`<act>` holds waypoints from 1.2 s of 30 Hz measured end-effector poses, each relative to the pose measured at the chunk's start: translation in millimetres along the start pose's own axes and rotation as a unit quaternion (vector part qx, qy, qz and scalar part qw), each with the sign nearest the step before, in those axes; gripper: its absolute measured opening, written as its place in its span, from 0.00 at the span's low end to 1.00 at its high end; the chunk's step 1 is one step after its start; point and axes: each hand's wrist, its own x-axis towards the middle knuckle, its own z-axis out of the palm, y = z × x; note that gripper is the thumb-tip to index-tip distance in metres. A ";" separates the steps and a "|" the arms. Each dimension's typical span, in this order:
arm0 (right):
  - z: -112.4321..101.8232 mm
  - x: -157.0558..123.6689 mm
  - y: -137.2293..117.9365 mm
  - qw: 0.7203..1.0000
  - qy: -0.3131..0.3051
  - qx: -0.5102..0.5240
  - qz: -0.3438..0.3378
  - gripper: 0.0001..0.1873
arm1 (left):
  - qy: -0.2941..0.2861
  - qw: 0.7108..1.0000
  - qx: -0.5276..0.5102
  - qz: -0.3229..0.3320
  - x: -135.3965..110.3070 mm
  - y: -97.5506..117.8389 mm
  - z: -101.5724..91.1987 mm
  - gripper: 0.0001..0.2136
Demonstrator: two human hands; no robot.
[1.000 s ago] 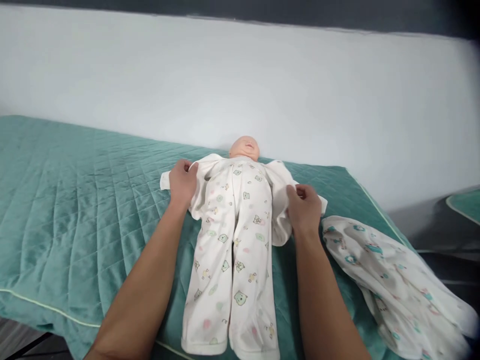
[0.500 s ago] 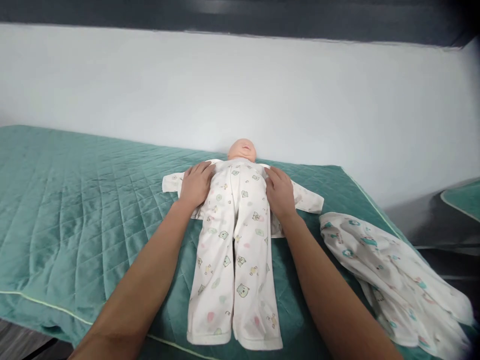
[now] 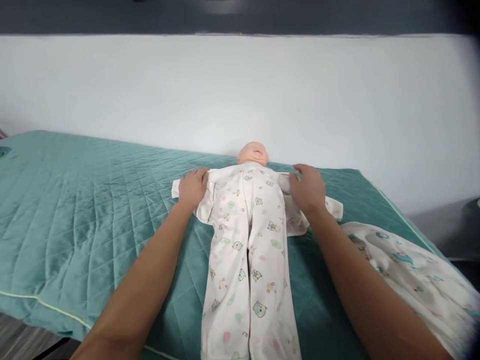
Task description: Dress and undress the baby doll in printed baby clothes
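Note:
On the green quilted bed cover [image 3: 93, 210] lies a baby doll, its head [image 3: 253, 153] by the wall. Printed white baby pants [image 3: 258, 250] lie along the doll's front, legs towards me. Beneath them a white baby shirt [image 3: 296, 222] spreads out, a sleeve to either side. My left hand [image 3: 194, 189] is closed over the left sleeve near the shoulder, thumb hidden. Above the right sleeve, my right hand [image 3: 309, 190] has its thumb and forefinger apart, close to the cloth. Its other fingers are hidden.
A second white printed baby garment [image 3: 408, 270] lies crumpled on the bed at the right, beside my forearm. The pale wall [image 3: 240, 95] rises just behind the doll's head. The bed's piped edge [image 3: 401, 215] runs down the right side.
Both hands have moved outward from the sides of the pants onto the shirt's sleeves. The shirt's sides now bulge and fold. The view has shifted slightly left.

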 end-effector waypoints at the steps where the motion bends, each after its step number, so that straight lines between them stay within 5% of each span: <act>1: -1.0 -1.0 -20.0 0.999 0.004 0.031 -0.040 0.21 | 0.002 1.000 -0.006 -0.002 -1.3 1.4 -0.2 0.21; 4: 1.2 0.0 -87.2 0.978 -0.109 0.072 -0.161 0.19 | 0.010 1.000 -0.016 -0.002 -3.7 4.6 -1.0 0.22; 7: 16.4 7.0 -143.7 0.930 -0.254 -0.064 -0.257 0.19 | 0.010 1.000 -0.018 0.003 -4.3 4.8 -1.3 0.21; 12: 59.4 23.3 -186.5 0.883 -0.341 -0.155 -0.282 0.16 | 0.010 1.000 -0.008 0.003 -3.6 3.0 0.0 0.20; 17: 73.2 36.1 -191.8 0.864 -0.377 -0.190 -0.274 0.24 | 0.007 1.000 -0.003 0.012 -3.7 3.0 -1.6 0.20; 23: 43.6 55.2 -171.1 0.864 -0.380 -0.172 -0.284 0.19 | 0.043 0.998 -0.030 -0.016 -7.5 -1.4 -5.7 0.19; 30: 5.5 71.6 -144.8 0.901 -0.332 -0.161 -0.228 0.21 | 0.020 0.998 -0.026 -0.059 -14.1 -5.5 -6.6 0.18; 36: 4.4 59.4 -152.3 0.904 -0.340 -0.129 -0.224 0.22 | 0.078 0.991 -0.051 -0.099 -20.7 0.2 -4.4 0.25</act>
